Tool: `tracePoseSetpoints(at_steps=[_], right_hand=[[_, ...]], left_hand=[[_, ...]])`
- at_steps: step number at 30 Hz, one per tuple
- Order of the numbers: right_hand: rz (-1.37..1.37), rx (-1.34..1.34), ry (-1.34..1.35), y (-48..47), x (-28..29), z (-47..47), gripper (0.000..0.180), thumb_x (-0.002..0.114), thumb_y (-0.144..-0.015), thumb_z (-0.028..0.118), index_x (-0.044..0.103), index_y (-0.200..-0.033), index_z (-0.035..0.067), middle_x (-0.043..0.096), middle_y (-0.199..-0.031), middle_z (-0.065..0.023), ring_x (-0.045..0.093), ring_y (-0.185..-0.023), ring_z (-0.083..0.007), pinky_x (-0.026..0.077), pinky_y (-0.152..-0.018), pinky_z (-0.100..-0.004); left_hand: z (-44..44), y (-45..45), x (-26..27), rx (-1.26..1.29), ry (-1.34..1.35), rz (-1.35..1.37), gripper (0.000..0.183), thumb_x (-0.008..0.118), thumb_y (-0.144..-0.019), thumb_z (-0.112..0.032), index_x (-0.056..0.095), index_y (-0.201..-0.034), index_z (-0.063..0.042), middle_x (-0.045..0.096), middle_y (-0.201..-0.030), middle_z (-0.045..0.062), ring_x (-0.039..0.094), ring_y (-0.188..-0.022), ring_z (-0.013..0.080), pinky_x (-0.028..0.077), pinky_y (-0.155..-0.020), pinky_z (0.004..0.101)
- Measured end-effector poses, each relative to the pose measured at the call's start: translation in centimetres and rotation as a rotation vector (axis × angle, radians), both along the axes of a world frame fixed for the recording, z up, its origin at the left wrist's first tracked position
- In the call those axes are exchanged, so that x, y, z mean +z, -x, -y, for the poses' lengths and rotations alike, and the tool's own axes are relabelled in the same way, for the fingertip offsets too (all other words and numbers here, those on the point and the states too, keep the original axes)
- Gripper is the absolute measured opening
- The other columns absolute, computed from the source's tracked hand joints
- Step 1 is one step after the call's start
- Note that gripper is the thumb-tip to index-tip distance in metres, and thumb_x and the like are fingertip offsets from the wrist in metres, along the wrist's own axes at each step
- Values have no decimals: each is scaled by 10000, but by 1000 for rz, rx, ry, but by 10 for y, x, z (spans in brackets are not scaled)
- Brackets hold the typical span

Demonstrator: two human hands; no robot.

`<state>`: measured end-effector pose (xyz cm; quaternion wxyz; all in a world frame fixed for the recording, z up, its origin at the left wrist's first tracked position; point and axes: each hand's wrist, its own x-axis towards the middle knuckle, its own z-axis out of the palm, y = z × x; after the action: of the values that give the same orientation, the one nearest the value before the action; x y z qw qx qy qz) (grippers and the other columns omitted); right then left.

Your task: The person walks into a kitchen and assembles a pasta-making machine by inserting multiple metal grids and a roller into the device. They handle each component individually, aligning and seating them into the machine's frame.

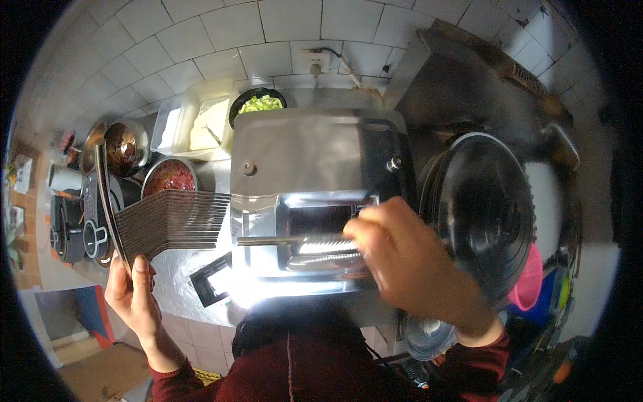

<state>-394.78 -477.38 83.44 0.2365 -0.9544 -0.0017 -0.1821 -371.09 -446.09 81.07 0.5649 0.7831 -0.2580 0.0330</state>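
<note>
My left hand (135, 291) grips the lower end of a metal comb-like rack (171, 221), its long bent tines pointing right. Before me stands a stainless-steel machine (316, 151), with two round knobs on its top and a rectangular opening (321, 218). My right hand (397, 246), blurred, is above the right side of that opening. Its fingers are closed on a thin metal bar (271, 241) that reaches left across the opening. Toothed metal shows just below the bar; whether it belongs to the bar or the machine is unclear.
A black rectangular frame (211, 281) lies on the metal counter. Behind it are a bowl of red paste (171, 176), a plastic tub of pale powder (211, 120) and a black bowl of chopped greens (258, 103). A big dark pan or lid (487, 211) stands at right.
</note>
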Motion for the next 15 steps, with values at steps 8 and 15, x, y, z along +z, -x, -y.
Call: tracePoseSetpoints(at_steps=[8,15], right_hand=[[-63,89,-39,-29,-16,37,330,650,-759,-13,579,-1078,-61,622,-998,-211,606,-964,-413,516,-890,-474],[-30,134,-27,-32,-39,24,282,692,-755,30,561,-1000,-15,592,-955,-172,619,-929,-375,540,-849,-465]], left_hand=[[2,-3,0,-55,22,-19,228,668,-1063,-117,593,-860,-43,575,-753,-14,436,-629,28,318,-583,194],[2,-3,-1,-37,26,-33,233,665,-1065,-112,596,-855,-38,571,-757,-16,434,-632,28,318,-583,196]])
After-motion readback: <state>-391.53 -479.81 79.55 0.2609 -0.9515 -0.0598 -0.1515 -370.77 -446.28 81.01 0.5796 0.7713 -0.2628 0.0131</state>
